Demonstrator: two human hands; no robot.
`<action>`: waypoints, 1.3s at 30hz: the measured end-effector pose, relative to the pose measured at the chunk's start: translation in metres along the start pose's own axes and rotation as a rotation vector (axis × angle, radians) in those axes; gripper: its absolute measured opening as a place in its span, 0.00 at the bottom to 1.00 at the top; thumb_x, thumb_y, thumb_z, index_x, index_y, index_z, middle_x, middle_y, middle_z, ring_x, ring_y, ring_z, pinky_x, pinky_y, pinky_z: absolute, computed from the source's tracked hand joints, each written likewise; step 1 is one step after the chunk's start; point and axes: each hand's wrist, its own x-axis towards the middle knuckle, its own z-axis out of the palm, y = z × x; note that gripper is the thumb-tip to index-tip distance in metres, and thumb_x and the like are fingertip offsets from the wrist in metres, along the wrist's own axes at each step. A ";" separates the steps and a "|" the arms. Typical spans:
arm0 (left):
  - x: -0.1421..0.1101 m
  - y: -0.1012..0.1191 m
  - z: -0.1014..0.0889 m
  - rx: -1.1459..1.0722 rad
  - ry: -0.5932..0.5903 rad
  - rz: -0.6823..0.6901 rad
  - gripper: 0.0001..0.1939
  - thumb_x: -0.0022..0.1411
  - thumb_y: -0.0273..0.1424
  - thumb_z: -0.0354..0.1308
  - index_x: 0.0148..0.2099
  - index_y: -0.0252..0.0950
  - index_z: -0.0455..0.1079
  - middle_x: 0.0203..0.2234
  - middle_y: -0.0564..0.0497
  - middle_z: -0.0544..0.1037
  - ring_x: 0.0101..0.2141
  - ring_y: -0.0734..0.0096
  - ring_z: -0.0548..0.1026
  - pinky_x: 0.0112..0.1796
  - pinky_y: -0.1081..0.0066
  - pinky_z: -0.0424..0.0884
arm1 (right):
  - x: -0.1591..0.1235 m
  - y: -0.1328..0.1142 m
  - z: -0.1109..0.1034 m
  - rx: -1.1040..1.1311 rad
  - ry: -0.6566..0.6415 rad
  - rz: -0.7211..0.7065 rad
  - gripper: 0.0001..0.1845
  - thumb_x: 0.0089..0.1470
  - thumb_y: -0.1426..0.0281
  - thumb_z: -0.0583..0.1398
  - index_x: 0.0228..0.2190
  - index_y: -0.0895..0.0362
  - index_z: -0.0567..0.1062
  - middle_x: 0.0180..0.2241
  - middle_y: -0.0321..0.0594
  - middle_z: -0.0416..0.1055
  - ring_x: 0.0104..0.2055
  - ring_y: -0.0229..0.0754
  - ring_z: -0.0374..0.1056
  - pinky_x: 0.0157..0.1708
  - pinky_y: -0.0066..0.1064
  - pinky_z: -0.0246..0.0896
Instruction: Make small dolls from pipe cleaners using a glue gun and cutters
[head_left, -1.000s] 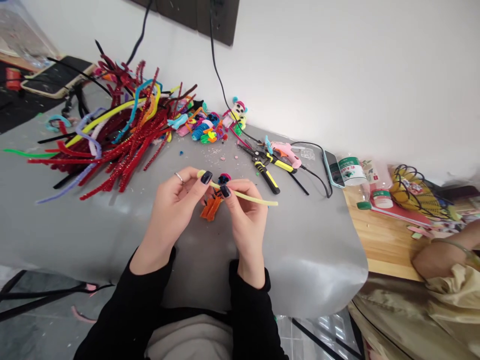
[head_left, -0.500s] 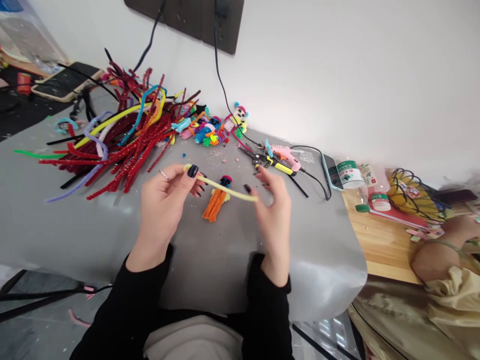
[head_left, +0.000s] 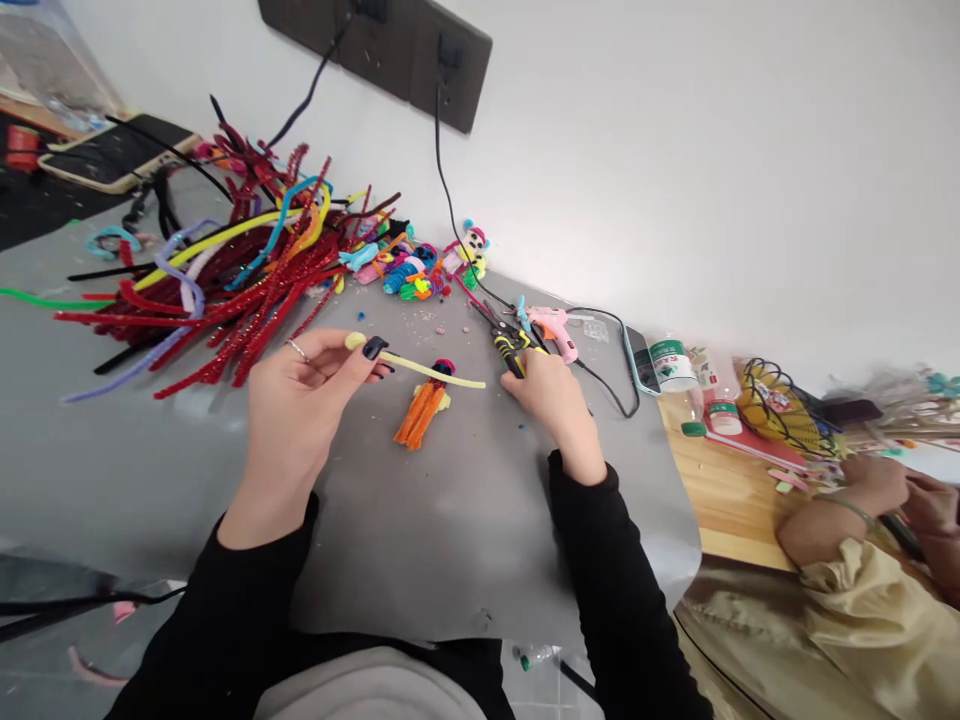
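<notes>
My left hand [head_left: 304, 420] pinches one end of a pale yellow pipe cleaner [head_left: 435, 374], its end curled into a small coil at my fingers. The straight free part points right over the grey table. Below it lies a small pipe-cleaner doll [head_left: 421, 412] with an orange body, a dark blue head and a pink top. My right hand [head_left: 556, 400] is closed round the handles of yellow-and-black pliers [head_left: 507, 347], which still lie on the table. Part of the handles is hidden by my fingers. Just behind them rests a pink glue gun [head_left: 556, 330].
A heap of mostly red pipe cleaners [head_left: 240, 260] spreads at the left. Several small finished figures [head_left: 416, 265] sit by the wall. A phone [head_left: 639, 362] and bottles [head_left: 671, 365] stand right. A co-worker's arm [head_left: 832, 520] is at the wooden table [head_left: 720, 500]. Cords hang from the sockets [head_left: 390, 50].
My right hand has let go of the pale yellow pipe cleaner's free end and moved right onto the pliers. My left hand keeps its pinch. The view has shifted slightly.
</notes>
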 end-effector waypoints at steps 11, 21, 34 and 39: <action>0.002 -0.002 -0.007 0.093 -0.036 -0.014 0.05 0.58 0.33 0.69 0.37 0.39 0.78 0.26 0.57 0.85 0.30 0.66 0.87 0.31 0.69 0.83 | -0.041 0.047 -0.021 1.218 0.480 -0.277 0.09 0.55 0.59 0.62 0.36 0.50 0.75 0.43 0.41 0.77 0.47 0.47 0.74 0.49 0.40 0.67; -0.008 0.005 0.011 -0.007 -0.016 -0.118 0.09 0.58 0.38 0.71 0.36 0.43 0.75 0.27 0.59 0.85 0.34 0.61 0.88 0.37 0.58 0.83 | -0.089 0.037 0.015 1.465 0.393 -0.314 0.15 0.56 0.59 0.64 0.46 0.46 0.77 0.58 0.49 0.76 0.63 0.64 0.72 0.55 0.62 0.70; -0.025 0.009 0.034 -0.348 0.172 -0.079 0.16 0.55 0.35 0.80 0.33 0.39 0.75 0.27 0.55 0.86 0.28 0.73 0.84 0.31 0.76 0.79 | -0.176 0.011 0.034 1.189 -0.141 -0.121 0.42 0.54 0.72 0.66 0.67 0.42 0.64 0.53 0.40 0.77 0.46 0.44 0.75 0.48 0.34 0.72; -0.029 0.009 0.036 -0.296 0.138 -0.091 0.13 0.56 0.33 0.77 0.33 0.40 0.75 0.26 0.56 0.85 0.27 0.70 0.84 0.31 0.73 0.80 | -0.171 -0.008 0.046 1.150 -0.115 -0.076 0.36 0.52 0.74 0.66 0.63 0.47 0.73 0.48 0.41 0.79 0.45 0.45 0.74 0.47 0.35 0.72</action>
